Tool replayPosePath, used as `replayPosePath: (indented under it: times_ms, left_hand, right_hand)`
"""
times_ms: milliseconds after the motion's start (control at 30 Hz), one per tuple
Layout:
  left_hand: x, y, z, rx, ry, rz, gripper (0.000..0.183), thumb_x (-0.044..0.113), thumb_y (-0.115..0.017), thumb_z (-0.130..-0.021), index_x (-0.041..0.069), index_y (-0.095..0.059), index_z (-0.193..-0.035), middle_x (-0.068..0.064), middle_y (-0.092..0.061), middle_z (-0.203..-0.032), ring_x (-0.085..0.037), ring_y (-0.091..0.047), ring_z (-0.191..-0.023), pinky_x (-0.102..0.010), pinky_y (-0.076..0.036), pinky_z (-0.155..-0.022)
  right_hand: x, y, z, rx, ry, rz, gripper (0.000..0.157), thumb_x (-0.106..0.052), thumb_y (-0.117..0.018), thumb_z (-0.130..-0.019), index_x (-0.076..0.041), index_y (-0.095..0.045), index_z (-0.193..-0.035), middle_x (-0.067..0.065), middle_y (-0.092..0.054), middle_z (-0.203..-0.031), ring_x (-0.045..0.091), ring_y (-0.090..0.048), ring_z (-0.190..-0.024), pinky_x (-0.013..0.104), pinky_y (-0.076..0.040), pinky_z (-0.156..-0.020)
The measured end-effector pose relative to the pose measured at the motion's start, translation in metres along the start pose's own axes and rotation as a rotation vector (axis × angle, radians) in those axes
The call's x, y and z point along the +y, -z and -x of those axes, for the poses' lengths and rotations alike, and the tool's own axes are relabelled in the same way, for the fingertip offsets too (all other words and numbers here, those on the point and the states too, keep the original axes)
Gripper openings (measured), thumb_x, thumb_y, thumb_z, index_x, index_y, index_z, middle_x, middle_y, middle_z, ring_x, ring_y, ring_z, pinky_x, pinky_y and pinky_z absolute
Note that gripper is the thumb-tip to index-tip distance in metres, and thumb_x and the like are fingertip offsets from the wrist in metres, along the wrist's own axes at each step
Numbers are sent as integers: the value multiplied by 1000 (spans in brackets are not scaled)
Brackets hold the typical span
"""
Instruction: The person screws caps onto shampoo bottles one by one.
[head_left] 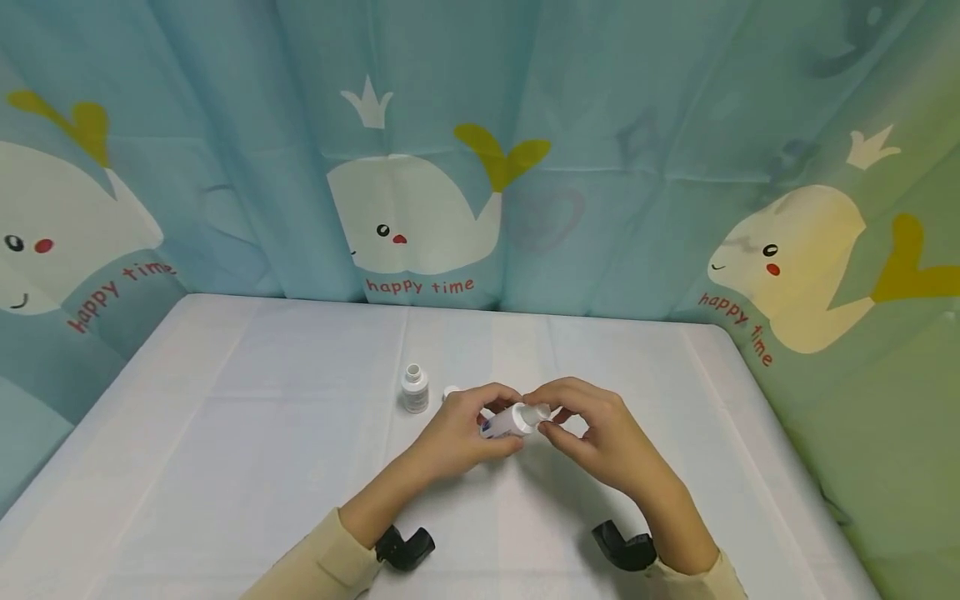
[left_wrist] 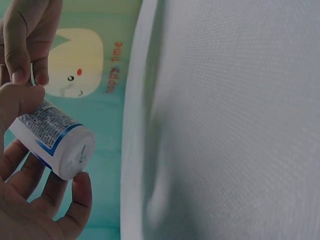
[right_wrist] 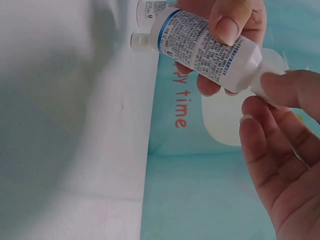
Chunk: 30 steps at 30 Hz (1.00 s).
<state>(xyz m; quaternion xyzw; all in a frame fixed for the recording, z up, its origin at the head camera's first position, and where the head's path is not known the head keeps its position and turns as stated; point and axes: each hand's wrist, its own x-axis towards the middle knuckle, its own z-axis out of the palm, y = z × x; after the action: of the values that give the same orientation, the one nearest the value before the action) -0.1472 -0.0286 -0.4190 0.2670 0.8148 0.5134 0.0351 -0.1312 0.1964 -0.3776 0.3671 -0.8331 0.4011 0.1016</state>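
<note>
My left hand [head_left: 465,429] grips a small white bottle [head_left: 506,423] round its body, tilted with its top toward the right. Dense small print and a blue line mark the bottle's label [right_wrist: 197,45]; its round base [left_wrist: 77,155] faces the left wrist camera. With thumb and fingertips my right hand [head_left: 600,425] pinches the pale cap [head_left: 535,414] at the bottle's top. Both hands are above the white table. A second white bottle [head_left: 414,389] stands upright without a cap, left of my left hand. A small white cap [head_left: 450,392] lies beside it, partly hidden behind that hand.
The table [head_left: 262,467] has a white cloth over it. A blue-green curtain [head_left: 615,100] with whale prints hangs right behind its far edge and along the sides. Black curved pieces [head_left: 405,550] are worn at both wrists, low over the table.
</note>
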Motion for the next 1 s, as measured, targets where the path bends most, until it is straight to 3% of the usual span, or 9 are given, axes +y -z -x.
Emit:
replayPosePath:
  times_ms: [300,467,700,1000]
  left_hand:
    - [1,0,1,-26,1,5,40,20,-82,-81,23,-67,-118,14,-67,-98,-5,-61,-90,-26,-53,-72]
    - [2,0,1,-27,8,-9,39,21,-82,-81,22,-67,-117,14,-68,-98,-5,-61,-88,-25,-53,-72]
    - [1,1,-1,-23,8,-9,38,20,-83,-81,24,-67,-116,15,-68,-96,-5,-61,-87,-26,-53,-71]
    - [2,0,1,-28,14,-2,40,20,-82,-81,21,-67,-118,14,-68,-98,-6,-61,-88,-26,-53,-70]
  right_hand:
    - [1,-1,0,9,7,18,32,-4,-75,-87,-17,-70,-116,-2,-69,-120,14,-64,-110,29,-57,-80]
    - [2,-2,0,-10,25,-17,27,-4,-74,-89,-18,-72,-112,-4,-71,-114,12,-66,-105,28,-57,-78]
    - [5,-1,-1,-25,21,-9,36,3,-73,-86,-17,-71,-116,-5,-71,-112,10,-65,-101,28,-57,-78]
    - [3,-3,0,-1,10,19,36,-2,-75,-86,-18,-71,-117,-5,-69,-117,11,-64,-107,28,-55,-80]
